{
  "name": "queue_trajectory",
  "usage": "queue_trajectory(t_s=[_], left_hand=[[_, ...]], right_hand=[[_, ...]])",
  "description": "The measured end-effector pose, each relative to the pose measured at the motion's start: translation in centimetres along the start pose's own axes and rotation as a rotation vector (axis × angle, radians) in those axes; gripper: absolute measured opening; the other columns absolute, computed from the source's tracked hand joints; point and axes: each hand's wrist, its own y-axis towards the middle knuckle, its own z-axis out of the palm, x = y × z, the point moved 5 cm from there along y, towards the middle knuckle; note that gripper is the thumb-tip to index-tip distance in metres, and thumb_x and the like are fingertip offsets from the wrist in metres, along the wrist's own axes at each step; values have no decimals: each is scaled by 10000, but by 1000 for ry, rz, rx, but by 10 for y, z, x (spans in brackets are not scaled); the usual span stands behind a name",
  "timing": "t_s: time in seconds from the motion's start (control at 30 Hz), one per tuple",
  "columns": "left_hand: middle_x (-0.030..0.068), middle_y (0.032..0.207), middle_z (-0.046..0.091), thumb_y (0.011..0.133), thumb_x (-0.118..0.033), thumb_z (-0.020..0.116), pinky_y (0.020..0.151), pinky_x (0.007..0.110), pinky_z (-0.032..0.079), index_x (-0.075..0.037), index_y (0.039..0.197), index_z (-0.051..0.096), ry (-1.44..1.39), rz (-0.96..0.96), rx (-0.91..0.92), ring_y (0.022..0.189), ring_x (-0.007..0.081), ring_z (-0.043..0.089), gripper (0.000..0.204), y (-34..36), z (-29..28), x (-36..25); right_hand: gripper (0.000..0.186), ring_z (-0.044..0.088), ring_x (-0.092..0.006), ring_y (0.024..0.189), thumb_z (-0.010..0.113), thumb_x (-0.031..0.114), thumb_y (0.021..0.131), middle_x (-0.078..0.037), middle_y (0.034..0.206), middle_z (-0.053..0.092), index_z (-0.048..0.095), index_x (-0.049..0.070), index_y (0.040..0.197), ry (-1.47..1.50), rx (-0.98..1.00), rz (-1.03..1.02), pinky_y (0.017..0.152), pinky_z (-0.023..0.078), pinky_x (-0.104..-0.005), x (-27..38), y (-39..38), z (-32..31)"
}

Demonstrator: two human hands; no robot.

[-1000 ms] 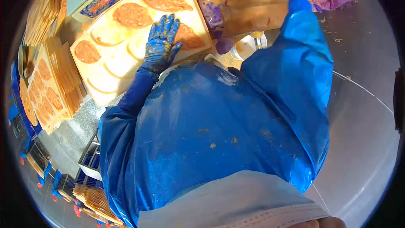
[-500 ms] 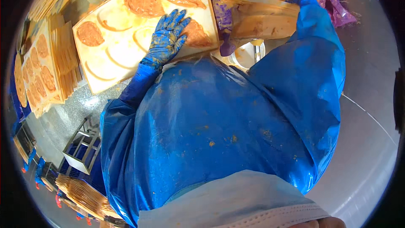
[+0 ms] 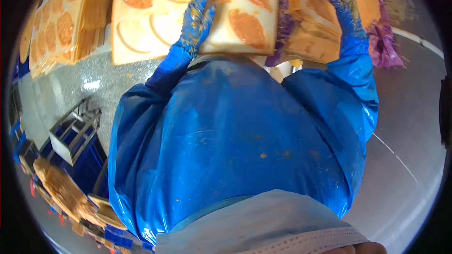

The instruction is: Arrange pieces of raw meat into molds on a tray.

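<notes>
My left hand (image 3: 197, 19), in a smeared blue glove, lies on the pale mould board (image 3: 125, 51), fingers stretched toward its back edge, thumb apart. Oval recesses cover the board, some filled with orange-brown paste (image 3: 249, 28), others bare. My right hand (image 3: 343, 7) has curled fingers in the orange-brown, paste-smeared container (image 3: 310, 44) beside the board; what lies between the fingertips is hard to make out. Crumpled purple plastic (image 3: 386, 49) hangs at that container's right, and a purple strip runs between board and container.
Stacked boards (image 3: 92, 14) with paste ovals stand at the left. A metal rack (image 3: 70, 138) with blue crates is at lower left, more stacked boards (image 3: 59, 186) below it. A white bucket (image 3: 286, 69) sits under the container, partly hidden by my apron.
The view has turned, so the board appears level. My left hand has slid toward the board's back edge, and my right fingers have curled down into the container.
</notes>
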Motion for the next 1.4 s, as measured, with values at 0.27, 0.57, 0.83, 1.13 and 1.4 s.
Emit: queue_trajectory(t_s=[0.27, 0.57, 0.83, 1.13, 1.4], left_hand=[[204, 1321, 636, 1006, -223, 610, 1089, 445, 439, -37, 1356, 614, 269, -129, -83, 1257, 348, 586, 397, -19, -94, 4], [136, 992, 668, 933, -374, 627, 788, 502, 463, -167, 1148, 679, 793, 102, 394, 929, 347, 630, 303, -26, -32, 19], [138, 973, 744, 977, -211, 644, 816, 334, 544, -86, 1085, 683, 74, -380, 428, 916, 258, 723, 170, -8, -40, 25], [112, 1203, 720, 893, -127, 594, 953, 455, 538, -118, 1069, 700, 628, 247, 606, 1125, 340, 666, 205, -27, -39, 18], [141, 1514, 524, 990, -183, 528, 1201, 516, 313, -103, 1478, 531, 785, 370, 606, 1429, 363, 443, 495, -41, -37, 22]], right_hand=[[385, 625, -314, 1187, 684, 201, 922, -136, 1268, 682, 660, 117, 1296, -495, 223, -452, 1045, 472, -419, 83, -35, 247], [257, 664, -346, 1002, 733, 253, 909, -126, 1068, 707, 697, 113, 1122, -330, 14, -56, 894, 534, -452, 61, -52, 291], [548, 633, -392, 1148, 723, 378, 872, -212, 1270, 661, 621, 82, 1322, -425, -16, -310, 1065, 475, -485, 79, -41, 309], [280, 598, -313, 1148, 627, 223, 884, -50, 1257, 655, 694, 213, 1156, -443, 103, -336, 980, 464, -485, 62, -100, 283], [399, 602, -299, 1162, 645, 247, 843, -61, 1271, 672, 703, 207, 1235, -204, -172, -357, 1021, 457, -429, 82, -76, 303]])
